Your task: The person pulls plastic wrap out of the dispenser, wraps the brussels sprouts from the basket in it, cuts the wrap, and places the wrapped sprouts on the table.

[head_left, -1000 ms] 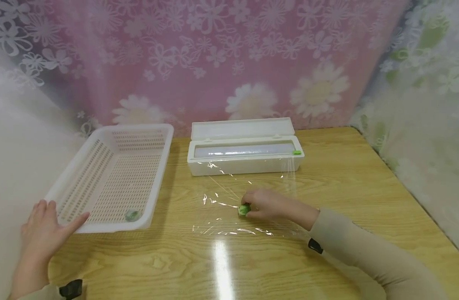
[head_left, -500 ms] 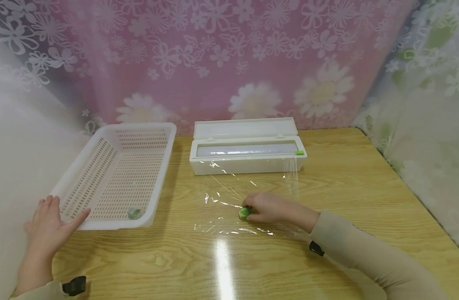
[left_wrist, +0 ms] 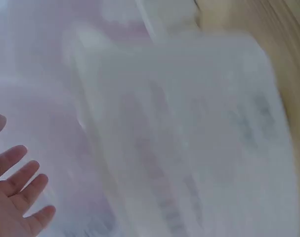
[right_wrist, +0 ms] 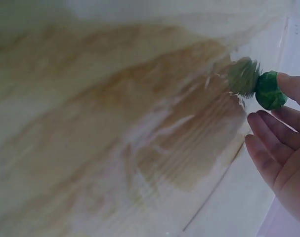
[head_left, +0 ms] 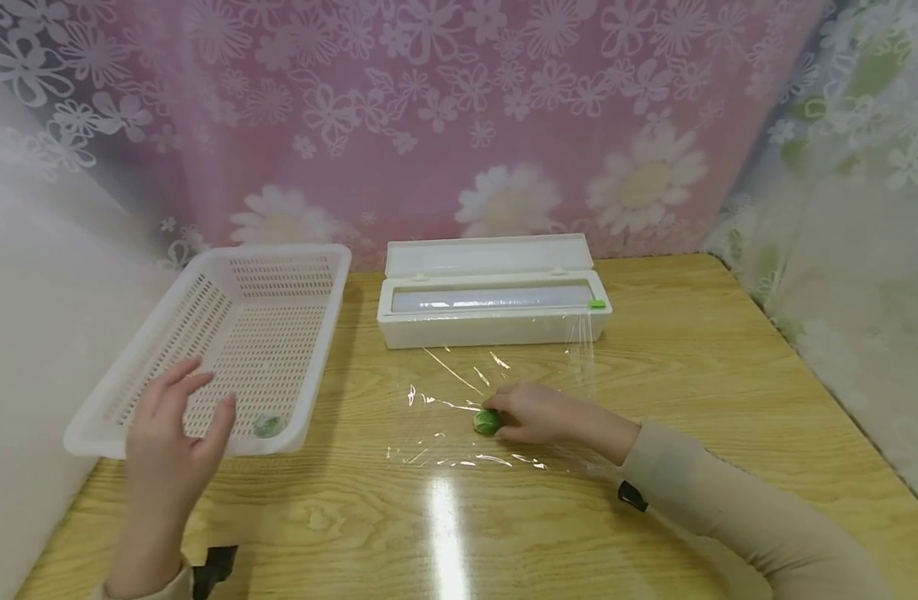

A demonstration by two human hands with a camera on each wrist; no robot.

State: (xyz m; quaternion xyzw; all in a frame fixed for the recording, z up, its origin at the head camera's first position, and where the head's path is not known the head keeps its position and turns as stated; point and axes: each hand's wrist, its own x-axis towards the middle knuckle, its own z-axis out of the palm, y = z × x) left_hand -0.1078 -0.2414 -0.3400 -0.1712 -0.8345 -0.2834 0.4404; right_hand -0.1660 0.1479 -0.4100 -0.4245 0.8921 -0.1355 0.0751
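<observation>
A Brussels sprout [head_left: 487, 422] rests on a sheet of clear cling film [head_left: 443, 446] spread over the table. My right hand [head_left: 537, 414] pinches it between thumb and fingertips, as the right wrist view also shows with the sprout [right_wrist: 271, 91]. My left hand [head_left: 169, 433] hovers over the near rim of a white plastic basket [head_left: 319, 358], fingers apart and holding nothing. Inside that basket, at its near right corner, lies a film-wrapped green piece [head_left: 267, 426]. The left wrist view is blurred, with the basket [left_wrist: 189, 59] filling most of it.
A white cling film box [head_left: 496, 331] with its lid raised stands at the back; the film runs from its roll towards me. A green slider [head_left: 597, 304] sits at the box's right end. Floral curtains [head_left: 428, 125] border the wooden table [head_left: 699, 358].
My left hand has come off the basket's near left corner and moved right. The right hand stays in place while the sprout turns slightly in its fingers.
</observation>
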